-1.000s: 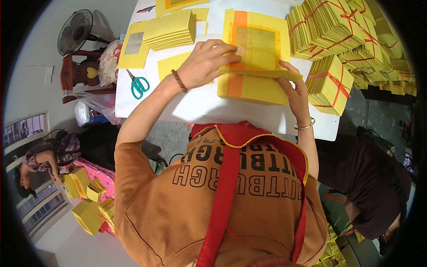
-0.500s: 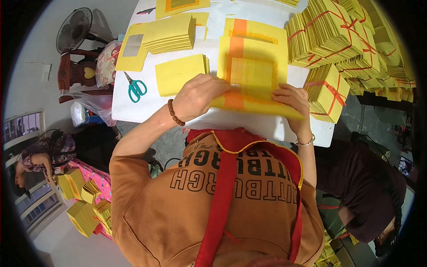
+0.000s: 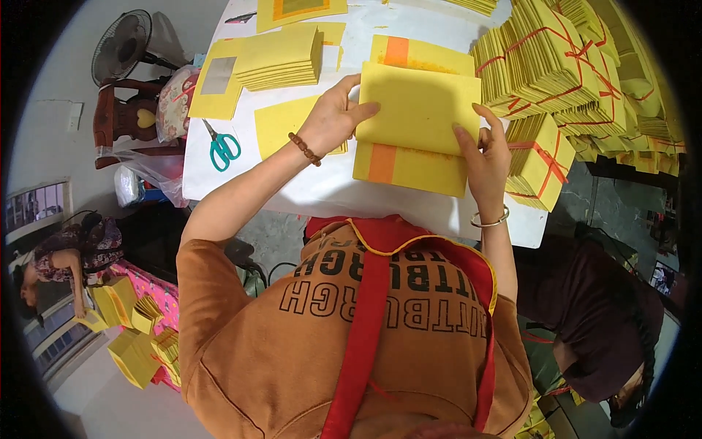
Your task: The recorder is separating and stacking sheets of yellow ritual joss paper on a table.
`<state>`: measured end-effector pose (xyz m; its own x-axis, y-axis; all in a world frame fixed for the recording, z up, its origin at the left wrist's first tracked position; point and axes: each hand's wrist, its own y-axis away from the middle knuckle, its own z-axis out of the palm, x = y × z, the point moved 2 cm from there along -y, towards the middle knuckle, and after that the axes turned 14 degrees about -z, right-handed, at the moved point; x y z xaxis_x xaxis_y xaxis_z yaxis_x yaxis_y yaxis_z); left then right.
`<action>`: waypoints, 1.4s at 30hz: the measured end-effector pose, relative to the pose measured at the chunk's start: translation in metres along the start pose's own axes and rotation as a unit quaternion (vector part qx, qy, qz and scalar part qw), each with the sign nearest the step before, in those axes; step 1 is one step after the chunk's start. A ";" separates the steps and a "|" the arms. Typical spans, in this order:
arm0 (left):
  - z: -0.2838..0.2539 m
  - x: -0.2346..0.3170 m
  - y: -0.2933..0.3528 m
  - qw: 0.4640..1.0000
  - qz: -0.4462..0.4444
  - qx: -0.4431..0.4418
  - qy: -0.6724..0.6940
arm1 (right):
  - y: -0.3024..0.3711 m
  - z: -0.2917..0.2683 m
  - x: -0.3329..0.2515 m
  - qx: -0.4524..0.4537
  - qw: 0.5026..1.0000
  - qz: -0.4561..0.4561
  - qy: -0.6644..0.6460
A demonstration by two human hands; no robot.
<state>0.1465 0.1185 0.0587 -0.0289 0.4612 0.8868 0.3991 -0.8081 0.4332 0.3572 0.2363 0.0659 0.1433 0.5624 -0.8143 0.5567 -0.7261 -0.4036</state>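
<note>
Overhead, head view: both bare hands hold one folded stack of plain yellow paper sheets, raised just above a white table top. Left hand, with a brown bead bracelet at the wrist, grips the stack's left edge; fingers closed over the top face, thumb pointing up along the edge. Right hand, with a silver bangle at the wrist, pinches the stack's right edge; its fingers curl onto the top face.

Directly beneath the held stack lies a flat pile of yellow sheets with an orange stripe, resting on the table and showing above and below the stack.

Left of the left hand: a single yellow sheet flat on the table, partly covered by the wrist. Farther left, green-handled scissors, blades closed. Beyond those, a loose pile of yellow sheets.

Right of the right hand: a bundle of yellow paper tied with red string, just beside the fingers; many more tied bundles heaped behind it.

Off the table, far left: a standing fan; another person bends over yellow stacks on the floor.
</note>
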 end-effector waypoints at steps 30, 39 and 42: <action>0.053 0.016 0.007 0.753 0.391 0.050 -0.527 | -0.002 0.007 0.015 0.001 0.997 0.072 0.019; 0.050 0.008 0.006 0.750 0.366 0.043 -0.550 | 0.021 0.004 -0.020 -0.047 0.923 -0.221 0.312; 0.050 0.007 0.006 0.762 0.352 0.044 -0.542 | 0.043 0.011 -0.014 -0.287 0.877 -0.204 0.327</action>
<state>0.1949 0.1349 0.0594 0.9752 -0.0045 0.2215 0.0278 -0.9894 -0.1425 0.3705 0.1932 0.0553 0.1700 0.9722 -0.1608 0.9643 -0.1977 -0.1762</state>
